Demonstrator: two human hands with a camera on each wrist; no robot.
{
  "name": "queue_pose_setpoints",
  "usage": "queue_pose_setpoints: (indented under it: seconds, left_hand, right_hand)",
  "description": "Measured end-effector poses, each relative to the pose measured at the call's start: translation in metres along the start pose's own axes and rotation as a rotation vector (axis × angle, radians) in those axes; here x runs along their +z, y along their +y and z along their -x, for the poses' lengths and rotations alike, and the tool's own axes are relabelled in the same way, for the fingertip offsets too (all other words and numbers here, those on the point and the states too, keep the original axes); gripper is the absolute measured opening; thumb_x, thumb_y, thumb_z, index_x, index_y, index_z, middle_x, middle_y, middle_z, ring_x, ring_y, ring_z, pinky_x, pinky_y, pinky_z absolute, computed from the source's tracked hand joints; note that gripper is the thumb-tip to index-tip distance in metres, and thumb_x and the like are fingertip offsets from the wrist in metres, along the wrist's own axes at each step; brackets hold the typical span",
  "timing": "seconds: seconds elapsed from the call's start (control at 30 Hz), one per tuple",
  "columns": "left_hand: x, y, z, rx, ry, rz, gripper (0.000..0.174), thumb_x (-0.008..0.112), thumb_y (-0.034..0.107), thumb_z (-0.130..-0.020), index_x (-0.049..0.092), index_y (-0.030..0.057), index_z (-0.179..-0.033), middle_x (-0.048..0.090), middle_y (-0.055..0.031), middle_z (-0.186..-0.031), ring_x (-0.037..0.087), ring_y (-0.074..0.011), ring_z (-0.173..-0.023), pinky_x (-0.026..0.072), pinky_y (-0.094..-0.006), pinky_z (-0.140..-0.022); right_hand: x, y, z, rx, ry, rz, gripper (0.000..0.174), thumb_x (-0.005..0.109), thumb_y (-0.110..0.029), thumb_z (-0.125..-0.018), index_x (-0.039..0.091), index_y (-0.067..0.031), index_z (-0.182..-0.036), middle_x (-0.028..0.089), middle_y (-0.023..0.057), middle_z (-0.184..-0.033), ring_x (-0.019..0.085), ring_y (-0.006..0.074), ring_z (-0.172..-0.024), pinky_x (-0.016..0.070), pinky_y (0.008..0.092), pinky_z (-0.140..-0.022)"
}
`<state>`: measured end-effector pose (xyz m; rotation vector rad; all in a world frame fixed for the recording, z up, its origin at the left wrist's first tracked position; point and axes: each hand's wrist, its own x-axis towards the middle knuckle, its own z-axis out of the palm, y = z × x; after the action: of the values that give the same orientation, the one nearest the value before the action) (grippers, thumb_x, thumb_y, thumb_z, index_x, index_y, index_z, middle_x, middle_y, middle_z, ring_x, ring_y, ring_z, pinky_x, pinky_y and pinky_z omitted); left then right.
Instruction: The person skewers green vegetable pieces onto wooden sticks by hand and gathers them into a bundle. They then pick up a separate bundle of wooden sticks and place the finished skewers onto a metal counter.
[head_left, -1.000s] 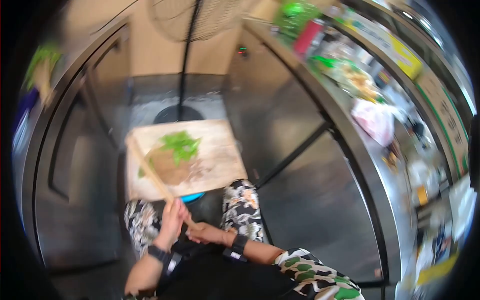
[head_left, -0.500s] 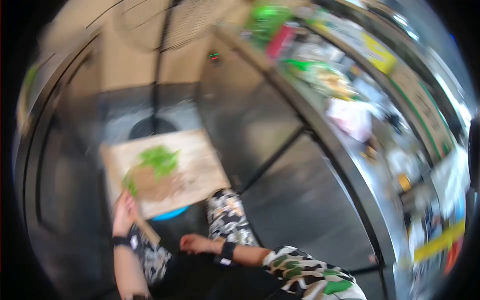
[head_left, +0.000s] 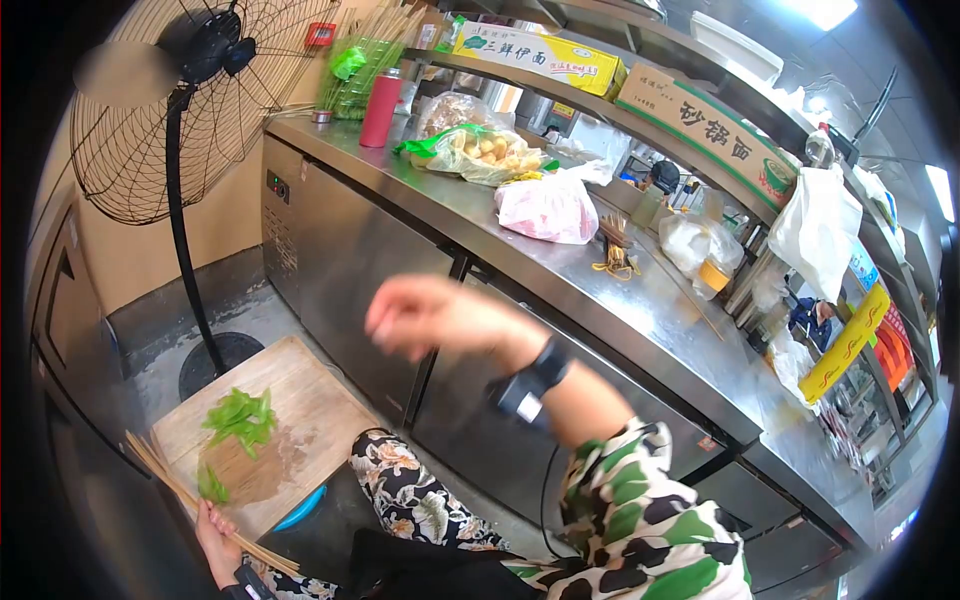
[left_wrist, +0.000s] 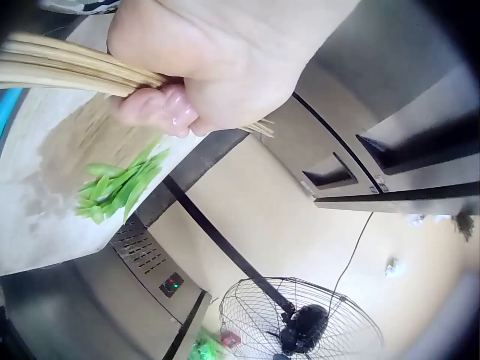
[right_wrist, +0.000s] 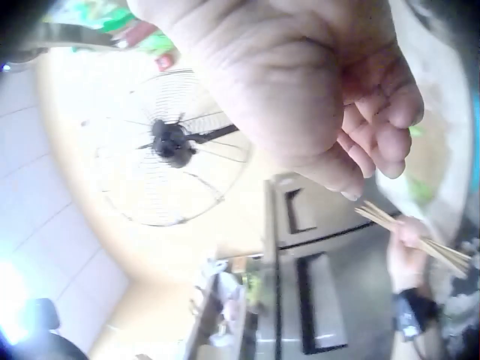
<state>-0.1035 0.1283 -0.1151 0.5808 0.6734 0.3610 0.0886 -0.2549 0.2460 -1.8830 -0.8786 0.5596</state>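
My left hand grips a bundle of thin wooden skewers beside the near left edge of a wooden cutting board. In the left wrist view the fingers curl round the skewers, whose ends stick out on both sides. Cut green vegetable pieces lie on the board, with another green piece near the left hand. A damp brown patch surrounds them. My right hand is lifted in front of the steel counter, its fingers loosely bent and holding nothing.
A steel counter runs along the right, with a red bottle, a pink-white bag and a bundle of brown sticks on it. A standing fan is behind the board. A blue rim shows below the board.
Both hands held the skewers at first. The right hand has let go and risen to the right, while the left keeps them at the board's left side. The head view has swung right.
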Motion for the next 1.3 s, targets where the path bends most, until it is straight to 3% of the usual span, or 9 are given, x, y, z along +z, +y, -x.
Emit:
queue_pose_setpoints:
  seconds: [0.1,0.17,0.3,0.47,0.57,0.7,0.9,1.0,1.3]
  left_hand:
    - [-0.008,-0.002,-0.002,0.038,-0.033,0.003,0.023,0.046,0.032,-0.092,0.046,0.0142,-0.077,0.028,0.008,-0.053,0.021,-0.0041,-0.039,0.0197,-0.0201,-0.037]
    - [-0.004,-0.001,0.003,0.047,-0.009,0.017,0.022,0.046,0.031,-0.092,0.046,0.0142,-0.078,0.028,0.0079,-0.053,0.021,-0.0039,-0.039,0.0197,-0.0199,-0.036]
    - [-0.007,-0.001,0.004,0.068,-0.045,0.053,0.02,0.046,0.03,-0.092,0.046,0.0141,-0.079,0.028,0.0078,-0.053,0.021,-0.0036,-0.039,0.0196,-0.0194,-0.036]
    - [0.001,-0.003,0.01,0.105,-0.016,0.055,0.019,0.046,0.029,-0.092,0.046,0.0139,-0.079,0.028,0.0076,-0.052,0.023,-0.0034,-0.039,0.0201,-0.019,-0.036]
    - [-0.004,-0.005,0.007,0.124,-0.039,0.064,0.019,0.046,0.028,-0.092,0.046,0.014,-0.079,0.028,0.0075,-0.052,0.024,-0.0034,-0.04,0.0207,-0.0189,-0.036]
    - [0.003,-0.005,0.011,0.137,-0.01,0.079,0.02,0.046,0.027,-0.092,0.045,0.0141,-0.077,0.029,0.0076,-0.051,0.025,-0.0037,-0.039,0.0229,-0.0187,-0.036]
    - [0.008,-0.004,0.008,0.113,0.003,0.036,0.021,0.045,0.027,-0.092,0.044,0.0155,-0.075,0.028,0.0079,-0.05,0.025,-0.0039,-0.038,0.0235,-0.0187,-0.035]
    - [0.014,0.005,0.033,0.064,-0.075,-0.119,0.021,0.046,0.018,-0.091,0.047,0.0067,-0.074,0.045,-0.0033,-0.065,0.044,-0.0141,-0.06,0.0403,-0.0255,-0.058]
    - [0.046,0.008,0.057,0.049,0.0,-0.064,0.03,0.042,0.019,-0.092,0.034,0.0122,-0.064,0.031,0.002,-0.055,0.032,-0.0101,-0.049,0.03,-0.0225,-0.045]
  right_hand:
    - [-0.096,-0.011,0.015,-0.039,0.273,0.326,0.012,0.061,-0.017,-0.082,0.057,-0.0069,-0.086,0.054,-0.002,-0.072,0.053,0.0057,-0.066,0.0454,0.0215,-0.056]
    - [-0.153,-0.016,0.038,-0.006,0.581,0.881,0.018,0.062,-0.022,-0.076,0.06,-0.0045,-0.081,0.062,0.0087,-0.076,0.059,0.0184,-0.071,0.0466,0.031,-0.066]
    - [-0.244,0.018,0.094,0.373,0.885,1.385,0.026,0.061,-0.027,-0.069,0.061,-0.0027,-0.078,0.062,0.0176,-0.079,0.06,0.0329,-0.078,0.047,0.0388,-0.07]
    - [-0.289,0.046,0.138,0.873,0.974,1.222,0.05,0.068,-0.042,-0.064,0.061,-0.0005,-0.09,0.063,0.0176,-0.087,0.06,0.0299,-0.084,0.0475,0.0368,-0.072]
    - [-0.286,0.054,0.147,0.829,0.937,0.73,0.054,0.071,-0.033,-0.061,0.057,0.001,-0.101,0.062,0.0155,-0.091,0.059,0.0257,-0.083,0.047,0.0349,-0.072]
    - [-0.294,0.082,0.144,0.723,1.014,0.855,0.073,0.075,-0.023,-0.051,0.049,0.0047,-0.113,0.057,0.023,-0.109,0.056,0.0322,-0.101,0.0446,0.0347,-0.086]
    - [-0.276,0.069,0.145,0.704,1.009,0.952,0.074,0.07,-0.021,-0.055,0.045,0.0052,-0.118,0.055,0.0236,-0.111,0.054,0.0334,-0.104,0.045,0.0349,-0.087]
    - [-0.265,0.062,0.148,0.777,1.038,0.887,0.066,0.067,-0.021,-0.058,0.047,0.006,-0.115,0.055,0.0249,-0.111,0.054,0.034,-0.104,0.0453,0.0357,-0.086]
    - [-0.281,0.057,0.182,0.706,1.281,0.634,0.04,0.065,-0.021,-0.065,0.059,0.0091,-0.09,0.065,0.0189,-0.083,0.065,0.0275,-0.074,0.052,0.0318,-0.062]
